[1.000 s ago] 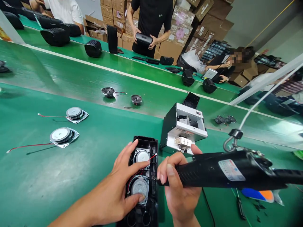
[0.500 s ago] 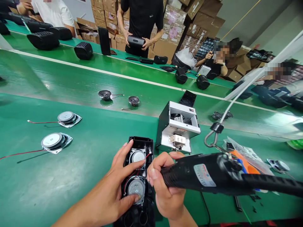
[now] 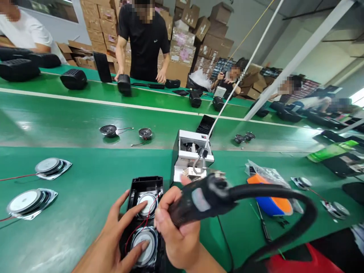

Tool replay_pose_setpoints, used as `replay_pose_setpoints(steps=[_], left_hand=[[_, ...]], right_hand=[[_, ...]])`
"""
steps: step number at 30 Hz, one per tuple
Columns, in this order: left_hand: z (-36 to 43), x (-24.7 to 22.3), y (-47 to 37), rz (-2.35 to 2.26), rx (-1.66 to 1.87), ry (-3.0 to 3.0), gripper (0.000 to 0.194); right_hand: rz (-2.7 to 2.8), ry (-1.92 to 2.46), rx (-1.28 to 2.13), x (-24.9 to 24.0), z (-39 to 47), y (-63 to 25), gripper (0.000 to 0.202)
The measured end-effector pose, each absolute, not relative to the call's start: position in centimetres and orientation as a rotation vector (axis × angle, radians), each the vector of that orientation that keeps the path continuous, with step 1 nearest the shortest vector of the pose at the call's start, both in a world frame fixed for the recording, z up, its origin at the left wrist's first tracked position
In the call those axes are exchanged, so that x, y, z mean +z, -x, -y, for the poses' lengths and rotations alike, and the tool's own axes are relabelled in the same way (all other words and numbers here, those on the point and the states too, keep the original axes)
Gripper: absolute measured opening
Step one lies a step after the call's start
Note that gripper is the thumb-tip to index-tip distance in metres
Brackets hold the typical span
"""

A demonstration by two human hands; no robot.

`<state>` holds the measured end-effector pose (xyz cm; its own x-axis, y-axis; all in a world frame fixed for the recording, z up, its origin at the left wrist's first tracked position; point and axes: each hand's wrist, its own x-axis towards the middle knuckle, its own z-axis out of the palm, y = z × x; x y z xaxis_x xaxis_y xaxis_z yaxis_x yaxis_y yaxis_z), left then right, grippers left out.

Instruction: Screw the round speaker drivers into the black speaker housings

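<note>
My left hand [image 3: 119, 231] lies spread over a black speaker housing [image 3: 148, 182], its fingertips touching two round speaker drivers seated inside. The upper driver [image 3: 148, 204] and the lower driver [image 3: 142, 244] show silver backs with red wires across them. Wrapped round a black power screwdriver [image 3: 196, 201] is my right hand [image 3: 178, 227], just right of the housing. The screwdriver hangs from a cable and has a thick black cord. Its tip is hidden behind my fingers.
A white and black screw feeder [image 3: 193, 151] stands beyond the housing. Loose drivers lie at left [image 3: 31, 201] and on the green belt [image 3: 108, 131]. An orange and blue object [image 3: 273, 197] and plastic bags lie at right. Across the belt, people stand or sit near black speakers [image 3: 73, 79].
The view has shifted, and the screwdriver's rear has swung closer and upward, its cord now bending in a loop. Across the belt, a person has lowered a speaker to the green surface.
</note>
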<state>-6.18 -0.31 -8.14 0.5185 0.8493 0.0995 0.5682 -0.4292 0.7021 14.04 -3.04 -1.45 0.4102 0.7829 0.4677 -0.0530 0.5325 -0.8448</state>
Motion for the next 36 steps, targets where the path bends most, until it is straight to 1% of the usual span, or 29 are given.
replay_pose_setpoints(steps=[2,4,7,10,14,17,21,25,26,27,28,29,30,32,33,34,36], left_hand=[[-0.1,-9.0,6.8,-1.125,0.554,-2.138,0.069],[-0.3,-9.5,7.1,-1.146,0.542,-2.072,0.069],[0.0,-9.7,6.7,-1.169,0.582,-1.963,0.065],[0.4,-9.0,5.2,-1.187,0.653,-1.866,0.062],[0.6,-7.0,2.5,-1.316,0.777,-1.757,0.057],[0.5,-5.9,1.3,-1.345,0.778,-1.725,0.057],[0.1,-6.0,1.4,-1.329,0.771,-1.712,0.058],[-0.3,-6.3,1.9,-1.278,0.678,-1.67,0.064],[-0.4,-6.2,1.9,-1.271,0.644,-1.658,0.065],[-0.4,-6.0,1.9,-1.27,0.615,-1.645,0.066],[-0.5,-5.8,1.8,-1.273,0.595,-1.632,0.066],[-0.5,-5.5,1.7,-1.275,0.579,-1.619,0.067],[-0.5,-5.2,1.6,-1.275,0.564,-1.608,0.068],[-0.5,-4.8,1.4,-1.28,0.551,-1.589,0.069],[-0.5,-4.6,1.4,-1.281,0.547,-1.584,0.069],[-0.4,-4.4,1.4,-1.28,0.546,-1.581,0.069],[-0.4,-4.2,1.4,-1.276,0.549,-1.579,0.068]], right_hand=[[0.939,0.736,0.525,0.1,2.8,-15.3,0.048],[0.91,0.671,0.35,1.8,2.2,-17.4,0.057],[0.99,0.765,0.048,3.4,0.9,-21.2,0.063],[1.06,0.872,-0.073,3.1,-0.5,-23.5,0.068],[1.08,0.959,-0.025,1.8,-1.3,-23.6,0.059],[1.049,0.994,0.053,1.6,-1.2,-23.1,0.053],[0.997,1.024,0.217,2.0,-0.1,-22.6,0.059],[0.89,0.952,0.37,2.8,2.8,-21.1,0.066],[0.864,0.927,0.377,3.1,3.7,-20.7,0.065],[0.853,0.902,0.38,3.3,4.7,-20.3,0.058],[0.869,0.882,0.397,3.5,5.7,-20.0,0.043],[0.913,0.869,0.435,3.5,6.5,-19.7,0.023],[0.978,0.86,0.488,3.4,7.2,-19.6,0.01],[1.143,0.836,0.586,2.8,8.1,-19.2,0.031],[1.21,0.822,0.606,2.3,8.2,-19.0,0.034],[1.243,0.811,0.592,1.8,8.1,-18.6,0.032],[1.225,0.795,0.483,0.7,7.7,-17.5,0.019]])
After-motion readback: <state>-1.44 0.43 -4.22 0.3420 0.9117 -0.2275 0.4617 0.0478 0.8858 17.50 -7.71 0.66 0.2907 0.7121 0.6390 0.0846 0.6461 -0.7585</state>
